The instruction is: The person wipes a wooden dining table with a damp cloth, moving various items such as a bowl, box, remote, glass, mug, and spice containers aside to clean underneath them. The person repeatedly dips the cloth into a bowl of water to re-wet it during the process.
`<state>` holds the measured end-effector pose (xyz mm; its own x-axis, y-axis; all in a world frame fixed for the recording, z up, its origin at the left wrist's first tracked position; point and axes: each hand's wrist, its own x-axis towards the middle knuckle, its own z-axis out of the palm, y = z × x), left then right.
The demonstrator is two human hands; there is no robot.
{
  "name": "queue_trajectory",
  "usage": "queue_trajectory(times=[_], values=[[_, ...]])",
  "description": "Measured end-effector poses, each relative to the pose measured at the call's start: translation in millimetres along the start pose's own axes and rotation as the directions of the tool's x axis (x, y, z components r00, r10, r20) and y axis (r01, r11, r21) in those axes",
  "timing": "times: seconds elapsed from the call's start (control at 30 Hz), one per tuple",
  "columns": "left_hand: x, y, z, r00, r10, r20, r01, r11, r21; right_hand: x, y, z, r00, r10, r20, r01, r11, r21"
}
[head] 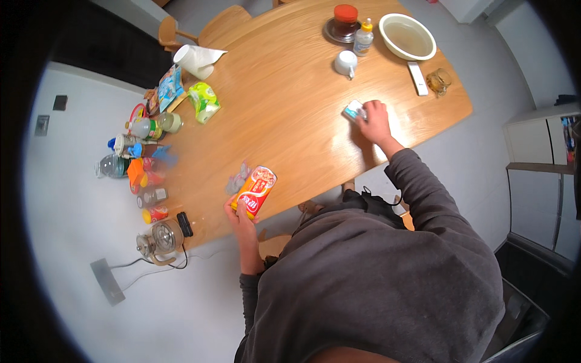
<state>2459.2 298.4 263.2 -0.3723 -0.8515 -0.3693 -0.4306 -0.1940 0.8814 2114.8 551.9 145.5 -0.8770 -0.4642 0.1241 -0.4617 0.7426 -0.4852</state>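
A red and yellow food package, perhaps a can or carton (259,188), is in my left hand (244,215), held over the near edge of the wooden table. Just behind it lies a crumpled clear plastic bag (238,179). My right hand (376,120) is on a small white and teal packet (353,110) on the table, fingertips at its right side; whether they grip it cannot be told. Beyond that hand a white cup (346,63) sits near a yellow-capped bottle (363,40).
A white basin of liquid (407,37), a white elongated device (417,79) and a glass mug (439,82) stand at the far right. Bottles, jars, snack bags, a green tissue pack (204,102), a paper roll (194,61) and a glass kettle (164,237) line the left side.
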Motion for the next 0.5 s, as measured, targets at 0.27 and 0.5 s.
queue_trajectory(times=[0.27,0.5], values=[[-3.8,29.5,37.1,0.997,-0.060,0.048,0.056,0.994,0.094,16.7,18.5,-21.2,0.971,0.062,0.230,-0.079,0.995,0.066],[0.1,59.8,89.8,0.988,-0.047,0.147,0.034,0.995,0.091,19.6,130.8,-100.8,0.926,0.377,0.012,-0.377,0.926,-0.005]])
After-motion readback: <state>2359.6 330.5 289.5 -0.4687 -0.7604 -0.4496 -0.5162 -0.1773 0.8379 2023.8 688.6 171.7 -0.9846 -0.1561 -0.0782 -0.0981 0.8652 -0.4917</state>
